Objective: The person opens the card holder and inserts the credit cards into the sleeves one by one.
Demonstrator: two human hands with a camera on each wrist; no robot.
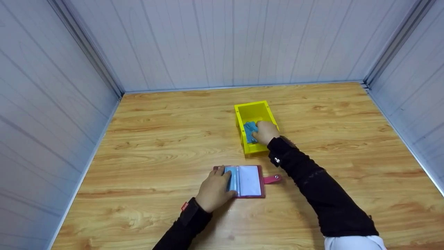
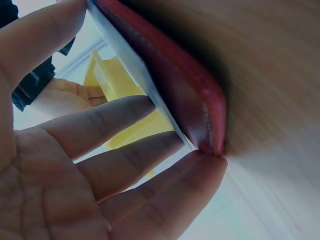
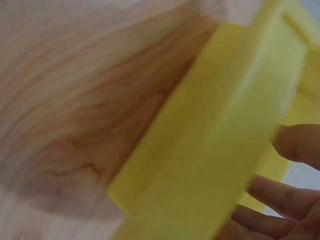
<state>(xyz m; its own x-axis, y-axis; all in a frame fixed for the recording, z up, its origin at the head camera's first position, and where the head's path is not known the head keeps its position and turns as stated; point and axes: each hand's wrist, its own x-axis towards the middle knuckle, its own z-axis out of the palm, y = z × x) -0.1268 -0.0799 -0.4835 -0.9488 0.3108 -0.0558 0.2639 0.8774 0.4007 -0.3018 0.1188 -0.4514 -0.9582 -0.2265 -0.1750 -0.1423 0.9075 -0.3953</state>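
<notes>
An open card holder (image 1: 262, 182) with a red cover, clear sleeves and a pink snap strap lies on the table. My left hand (image 1: 214, 191) rests over its left half, where a blue card shows. In the left wrist view my nearly straight fingertips touch the edges of the sleeve page and the red cover (image 2: 200, 95). My right hand (image 1: 267, 132) reaches into a yellow bin (image 1: 251, 148), beside blue cards (image 1: 249, 130). The right wrist view shows its thumb and fingers apart over the bin wall (image 3: 215, 135); whether they touch a card is hidden.
A wood-grain table (image 1: 166, 139) carries the bin and the card holder. Pale panel walls (image 1: 215, 41) enclose it at the back and on both sides. The bin stands just behind the card holder, with its near wall low.
</notes>
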